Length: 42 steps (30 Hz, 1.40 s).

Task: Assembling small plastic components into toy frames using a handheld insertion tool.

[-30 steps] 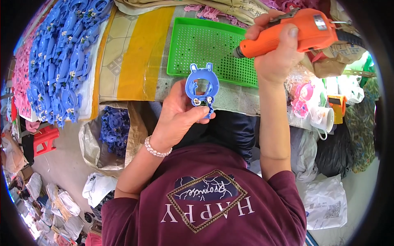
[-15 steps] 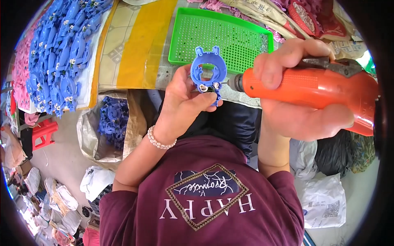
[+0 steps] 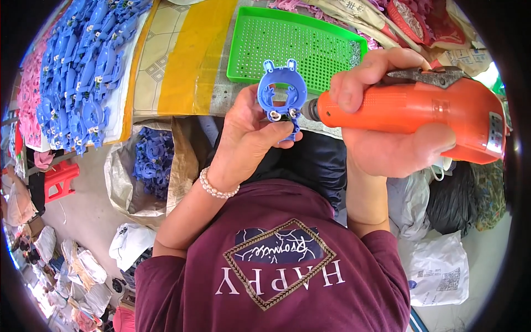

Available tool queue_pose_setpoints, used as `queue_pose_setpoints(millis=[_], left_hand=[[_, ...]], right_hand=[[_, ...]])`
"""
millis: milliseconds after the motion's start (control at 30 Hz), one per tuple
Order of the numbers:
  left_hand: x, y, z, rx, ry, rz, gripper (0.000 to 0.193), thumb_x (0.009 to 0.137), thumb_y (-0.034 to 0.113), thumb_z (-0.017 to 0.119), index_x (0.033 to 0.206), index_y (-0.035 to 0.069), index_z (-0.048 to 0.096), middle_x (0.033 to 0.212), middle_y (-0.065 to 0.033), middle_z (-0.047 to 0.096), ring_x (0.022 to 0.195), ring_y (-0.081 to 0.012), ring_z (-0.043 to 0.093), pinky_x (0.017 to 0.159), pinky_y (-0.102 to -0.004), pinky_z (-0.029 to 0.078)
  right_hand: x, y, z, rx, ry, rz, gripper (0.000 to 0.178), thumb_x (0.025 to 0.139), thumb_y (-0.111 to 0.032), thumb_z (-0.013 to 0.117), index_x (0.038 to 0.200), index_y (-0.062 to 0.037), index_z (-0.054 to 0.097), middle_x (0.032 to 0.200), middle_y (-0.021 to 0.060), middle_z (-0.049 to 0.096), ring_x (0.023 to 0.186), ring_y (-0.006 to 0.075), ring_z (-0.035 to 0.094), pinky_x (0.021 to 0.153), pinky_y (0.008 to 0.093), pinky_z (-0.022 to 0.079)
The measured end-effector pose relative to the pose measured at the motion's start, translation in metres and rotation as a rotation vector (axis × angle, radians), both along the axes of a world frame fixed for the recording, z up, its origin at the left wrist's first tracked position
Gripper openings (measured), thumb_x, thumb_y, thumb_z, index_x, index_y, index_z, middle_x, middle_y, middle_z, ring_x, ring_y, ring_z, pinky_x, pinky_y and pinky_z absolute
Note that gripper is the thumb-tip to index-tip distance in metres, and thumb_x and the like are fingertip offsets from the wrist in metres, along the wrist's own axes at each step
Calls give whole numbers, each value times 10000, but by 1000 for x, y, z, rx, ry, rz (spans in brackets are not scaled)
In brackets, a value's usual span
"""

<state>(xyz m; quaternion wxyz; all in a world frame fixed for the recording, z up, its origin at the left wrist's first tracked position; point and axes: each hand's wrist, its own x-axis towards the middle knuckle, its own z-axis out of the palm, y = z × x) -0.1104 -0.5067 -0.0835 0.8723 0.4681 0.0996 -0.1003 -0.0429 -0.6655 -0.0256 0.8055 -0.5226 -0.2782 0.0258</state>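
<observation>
Between thumb and fingers, my left hand (image 3: 249, 130) grips a blue plastic part (image 3: 282, 87), a round shell with two small ears and a narrow lower end. Small white and dark pieces sit at its neck. My right hand (image 3: 381, 110) is wrapped around an orange electric screwdriver (image 3: 415, 113), held level with its tip toward the left. Its dark nose meets the right side of the blue part's neck, and the bit is mostly hidden there. Just beyond both hands lies a green perforated tray (image 3: 293, 47) with small metal screws (image 3: 355, 54) in its right corner.
Many similar blue parts (image 3: 83, 72) are heaped at the table's left, beside pink ones (image 3: 33, 105). An open sack (image 3: 119, 182) of blue parts stands below the table edge. A red stool (image 3: 59, 180) is at far left; plastic bags (image 3: 440, 271) lie at right.
The electric screwdriver has moved left and slightly up, closing the gap to the blue part; its bit showed before. My left hand keeps its hold almost in place.
</observation>
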Motion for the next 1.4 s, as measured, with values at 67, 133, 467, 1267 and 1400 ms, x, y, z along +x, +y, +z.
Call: queue_pose_setpoints(millis=[67, 133, 467, 1267, 1400], left_hand=[[-1, 0, 0, -3, -1, 7, 510, 787, -67, 585, 1238, -17, 352, 1016, -121, 582, 763, -194, 655, 633, -276, 554], [-2, 1, 1, 7, 1, 12, 512, 788, -72, 585, 1240, -19, 352, 1005, -122, 589, 764, -194, 655, 632, -277, 553], [-4, -7, 5, -11, 14, 58, 509, 790, -95, 578, 1239, -28, 348, 965, -122, 609, 758, -194, 658, 626, -269, 550], [6, 7, -6, -13, 41, -48, 533, 812, -29, 604, 1266, 5, 328, 1030, -108, 574, 774, -190, 657, 604, -250, 551], [7, 5, -7, -24, 29, -25, 549, 798, -42, 617, 1263, 4, 327, 1031, -114, 570, 772, -191, 657, 603, -249, 549]], right_hand=[[-10, 11, 11, -139, 75, -102, 924, 637, -834, 534, 1183, -96, 433, 947, 63, 516, 685, 173, 521, 673, 354, 421], [-16, 18, 18, -279, 148, -203, 930, 635, -836, 534, 1183, -90, 435, 934, 63, 513, 687, 173, 519, 668, 353, 420], [-8, 2, 10, -68, 57, -71, 818, 692, -712, 584, 1172, -67, 436, 947, 65, 506, 696, 176, 521, 636, 338, 419], [107, 22, -40, -59, -178, -522, 347, 874, -315, 563, 954, 16, 492, 765, 149, 585, 522, 189, 556, 484, 305, 471], [108, 22, -41, -61, -186, -519, 355, 872, -326, 560, 947, 14, 492, 763, 148, 584, 526, 187, 558, 487, 306, 475]])
